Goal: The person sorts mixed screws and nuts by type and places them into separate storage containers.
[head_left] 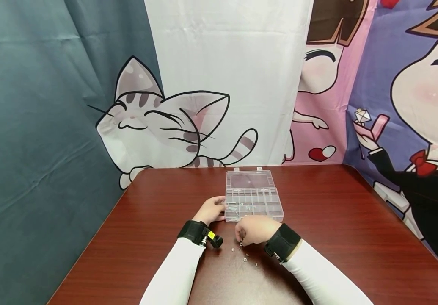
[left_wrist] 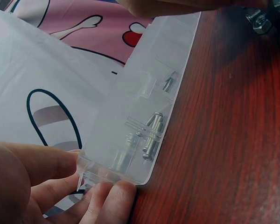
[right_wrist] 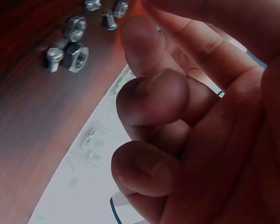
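Note:
A clear plastic compartment box lies on the table with its lid folded back. My left hand grips its left end, thumb on one side and fingers on the other. Through the wall in the left wrist view, long screws show in one compartment. In front of the box my right hand reaches down with curled fingers, its fingertips beside a small nut. Loose hex nuts and short screws lie close by. Whether the fingertips pinch anything is hidden.
The reddish-brown table extends to both sides of the box. A printed cloth backdrop hangs behind its far edge and along its sides. More small hardware sits in some compartments of the box.

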